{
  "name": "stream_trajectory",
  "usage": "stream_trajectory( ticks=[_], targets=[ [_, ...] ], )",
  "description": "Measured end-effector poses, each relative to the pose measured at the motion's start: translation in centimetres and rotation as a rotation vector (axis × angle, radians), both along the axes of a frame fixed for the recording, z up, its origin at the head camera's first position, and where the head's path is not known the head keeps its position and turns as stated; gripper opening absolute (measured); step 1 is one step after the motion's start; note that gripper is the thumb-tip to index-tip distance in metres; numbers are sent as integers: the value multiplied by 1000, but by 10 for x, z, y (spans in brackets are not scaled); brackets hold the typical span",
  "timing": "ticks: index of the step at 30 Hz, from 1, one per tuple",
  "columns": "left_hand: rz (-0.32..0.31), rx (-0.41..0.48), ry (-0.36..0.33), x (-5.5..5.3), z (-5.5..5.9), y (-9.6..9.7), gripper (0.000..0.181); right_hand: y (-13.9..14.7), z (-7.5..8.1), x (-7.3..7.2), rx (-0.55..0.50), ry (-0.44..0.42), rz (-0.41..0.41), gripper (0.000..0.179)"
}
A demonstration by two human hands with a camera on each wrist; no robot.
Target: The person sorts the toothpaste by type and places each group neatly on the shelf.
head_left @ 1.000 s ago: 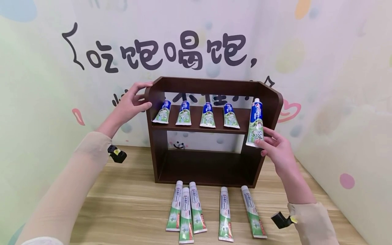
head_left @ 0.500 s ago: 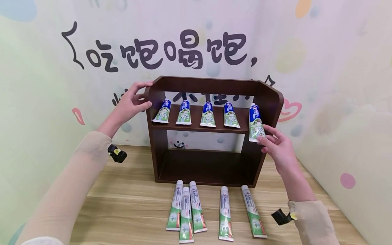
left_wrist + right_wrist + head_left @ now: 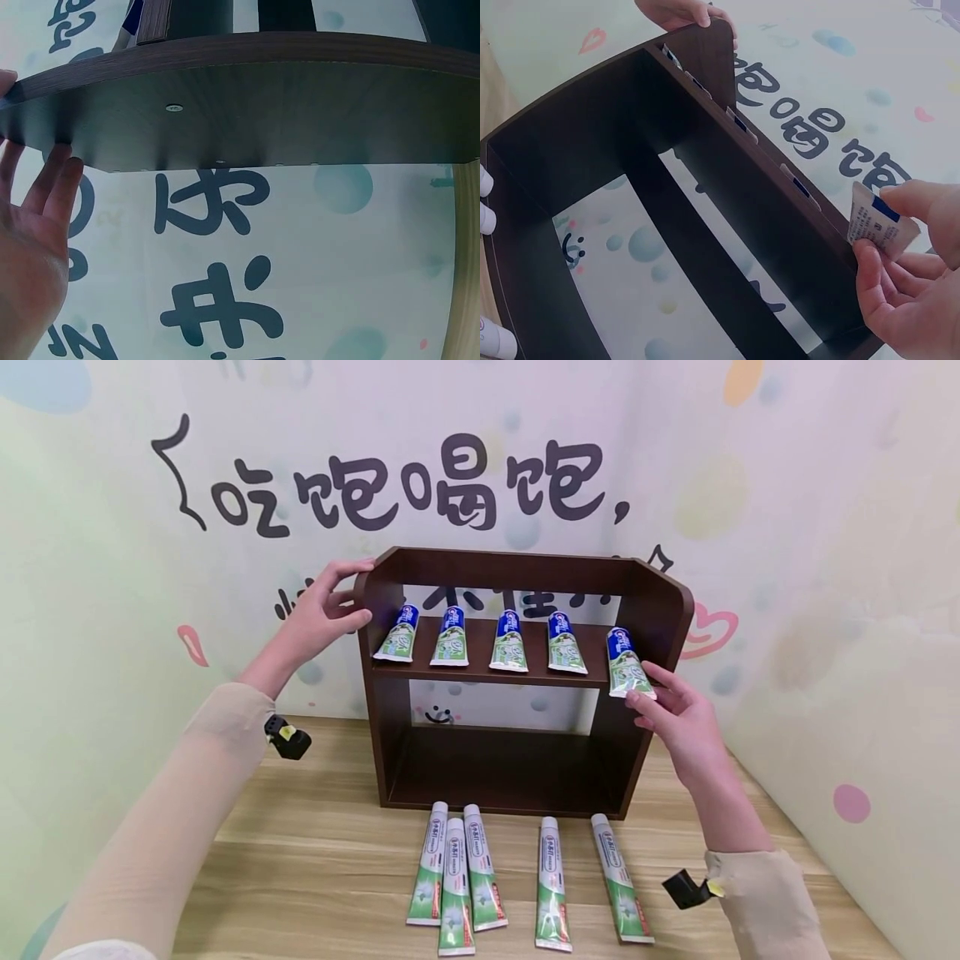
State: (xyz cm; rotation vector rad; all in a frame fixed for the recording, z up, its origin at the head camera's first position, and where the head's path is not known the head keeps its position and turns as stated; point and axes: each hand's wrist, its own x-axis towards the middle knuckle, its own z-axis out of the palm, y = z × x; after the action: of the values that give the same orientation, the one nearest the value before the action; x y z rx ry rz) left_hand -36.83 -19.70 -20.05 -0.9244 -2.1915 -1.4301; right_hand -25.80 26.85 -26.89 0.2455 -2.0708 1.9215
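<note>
A dark brown two-tier shelf (image 3: 510, 762) stands on the table. My left hand (image 3: 311, 618) holds its upper left side, thumb at the front edge; the left wrist view shows the fingers (image 3: 56, 184) against the side panel (image 3: 262, 112). At the upper tier's right end, my right hand (image 3: 686, 722) pinches the flat crimped end of a blue and green toothpaste tube (image 3: 626, 662). That tube lies cap inward, its tail (image 3: 877, 225) jutting past the board. Several matching toothpaste tubes (image 3: 510, 643) lie in a row to its left, ends facing me.
On the wooden table (image 3: 300, 860) before the shelf lie several white and green toothpaste tubes (image 3: 552, 885). Three at the left, including a front tube (image 3: 456, 889), lie close together and partly overlap; two lie apart at the right. A printed wall (image 3: 465, 410) stands behind.
My right hand has lowered the toothpaste tube and moved it inward onto the upper tier's right end, tilting it flatter. The left hand and the other tubes have stayed put.
</note>
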Motion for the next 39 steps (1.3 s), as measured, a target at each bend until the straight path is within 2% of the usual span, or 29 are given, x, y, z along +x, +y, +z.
stream_trajectory(
  ticks=[6,12,19,23,29,33,39],
  targets=[
    [0,6,5,-1,-1,-1,60,-4,-4,-4,-49,0,-64,70],
    [-8,10,5,-1,-1,0,60,-2,-6,-3,-27,0,-130,65],
    [2,3,11,-2,-1,0,59,2,-6,0,-3,-8,-167,63],
    [-2,7,11,-1,0,0,60,1,-5,-1,87,-9,-238,63],
    [-6,10,9,0,-1,1,60,1,-5,-1,243,-6,-388,59],
    [-7,18,10,-1,-1,1,60,1,-4,1,303,50,-458,51],
    [0,19,4,-2,-1,0,59,-2,0,7,439,141,-511,44]
  ],
)
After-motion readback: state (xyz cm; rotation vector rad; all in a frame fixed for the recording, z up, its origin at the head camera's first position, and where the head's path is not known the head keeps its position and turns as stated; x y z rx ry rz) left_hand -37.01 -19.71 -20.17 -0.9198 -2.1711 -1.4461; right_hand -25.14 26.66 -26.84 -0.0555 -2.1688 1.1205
